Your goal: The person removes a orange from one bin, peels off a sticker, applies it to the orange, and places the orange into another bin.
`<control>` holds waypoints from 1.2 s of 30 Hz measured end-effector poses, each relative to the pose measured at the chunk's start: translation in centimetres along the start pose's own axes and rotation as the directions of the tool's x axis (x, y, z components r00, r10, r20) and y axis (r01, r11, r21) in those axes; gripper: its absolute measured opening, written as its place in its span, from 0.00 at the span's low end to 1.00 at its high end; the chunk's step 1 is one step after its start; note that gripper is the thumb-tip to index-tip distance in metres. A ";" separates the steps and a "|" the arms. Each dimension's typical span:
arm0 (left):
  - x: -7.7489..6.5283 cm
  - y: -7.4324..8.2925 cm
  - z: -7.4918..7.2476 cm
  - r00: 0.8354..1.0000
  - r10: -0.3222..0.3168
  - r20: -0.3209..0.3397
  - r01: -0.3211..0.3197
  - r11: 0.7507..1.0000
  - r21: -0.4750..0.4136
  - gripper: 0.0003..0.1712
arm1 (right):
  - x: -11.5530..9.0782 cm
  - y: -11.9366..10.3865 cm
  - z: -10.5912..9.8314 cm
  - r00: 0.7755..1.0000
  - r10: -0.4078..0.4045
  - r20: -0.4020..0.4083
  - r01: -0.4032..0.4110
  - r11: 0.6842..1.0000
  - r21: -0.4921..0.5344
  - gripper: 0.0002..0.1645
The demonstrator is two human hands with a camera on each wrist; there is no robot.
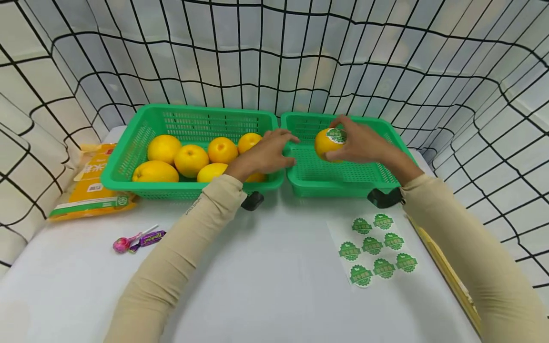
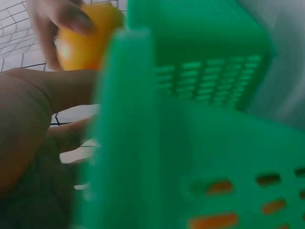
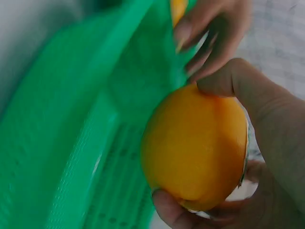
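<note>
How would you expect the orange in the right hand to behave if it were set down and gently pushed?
The orange would probably roll, since its body is rounded. It seems fairly firm: the right hand grips it without a visible dent. Its smooth-looking surface might make it slightly slippery.

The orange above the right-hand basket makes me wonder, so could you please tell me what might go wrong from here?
The orange is round and held in the fingers of the right hand above the basket, so it could slip and drop.
Its green sticker sits close to those fingers and might get rubbed or creased.
The right sleeve is near the sticker sheet and might brush it when the arm draws back.
</note>
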State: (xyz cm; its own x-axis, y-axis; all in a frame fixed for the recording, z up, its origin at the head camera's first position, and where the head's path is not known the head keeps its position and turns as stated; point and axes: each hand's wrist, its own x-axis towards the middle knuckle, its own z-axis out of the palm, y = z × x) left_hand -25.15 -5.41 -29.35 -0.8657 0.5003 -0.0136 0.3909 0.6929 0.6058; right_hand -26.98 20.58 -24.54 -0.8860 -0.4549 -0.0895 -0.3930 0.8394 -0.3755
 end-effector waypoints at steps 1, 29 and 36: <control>-0.1 -0.2 0.0 1.000 -0.004 0.018 0.004 1.000 0.006 0.32 | 1.3 0.2 0.1 0.999 0.019 0.039 -0.018 1.000 -0.014 0.46; -0.8 -1.0 0.4 0.999 -0.012 0.036 0.014 0.999 -0.051 0.31 | 11.7 1.8 5.4 0.966 0.109 0.236 -0.127 0.990 0.060 0.44; -0.6 -1.2 0.6 0.999 -0.001 0.043 0.003 0.999 -0.047 0.33 | 11.3 1.9 4.7 0.977 0.096 0.189 -0.088 0.995 -0.052 0.44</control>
State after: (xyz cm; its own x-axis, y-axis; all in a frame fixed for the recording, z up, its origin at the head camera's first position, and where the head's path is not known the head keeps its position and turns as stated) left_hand -24.86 -6.19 -30.56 -0.8517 0.5218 -0.0481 0.3737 0.6691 0.6424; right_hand -36.60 15.63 -30.57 -0.8574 -0.4198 -0.2978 -0.3256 0.8904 -0.3180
